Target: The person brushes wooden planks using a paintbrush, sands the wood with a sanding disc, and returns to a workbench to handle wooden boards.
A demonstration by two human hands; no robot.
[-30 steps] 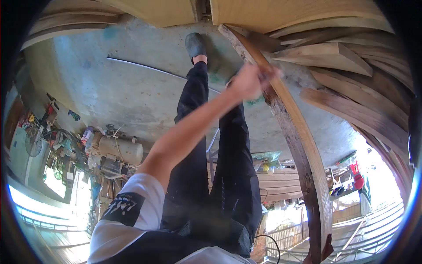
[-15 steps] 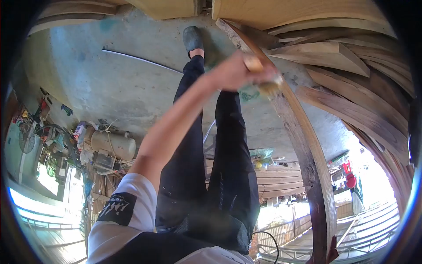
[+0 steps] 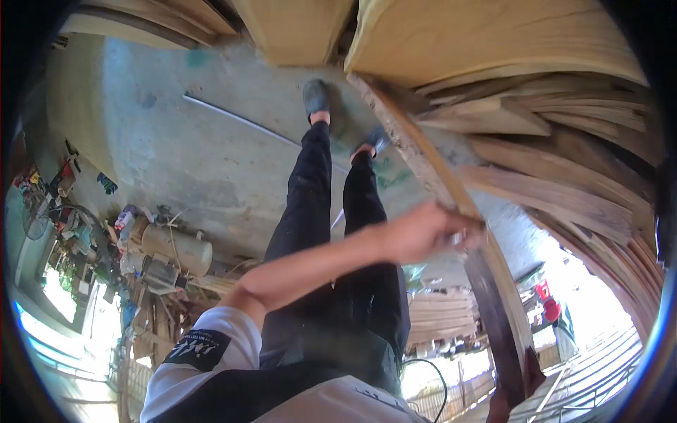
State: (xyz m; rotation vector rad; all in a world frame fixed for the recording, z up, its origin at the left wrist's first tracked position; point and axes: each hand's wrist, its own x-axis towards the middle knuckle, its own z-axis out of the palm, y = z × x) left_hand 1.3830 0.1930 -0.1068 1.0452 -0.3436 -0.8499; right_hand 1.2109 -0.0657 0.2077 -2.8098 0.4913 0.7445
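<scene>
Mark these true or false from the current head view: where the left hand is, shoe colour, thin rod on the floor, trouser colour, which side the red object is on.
1. The left hand is at the long curved board. True.
2. The shoes are bright yellow. False: they are dark.
3. A thin rod lies on the floor. True.
4. The trousers are white. False: they are black.
5. The red object is at the picture's left edge. False: it is towards the right.
</scene>
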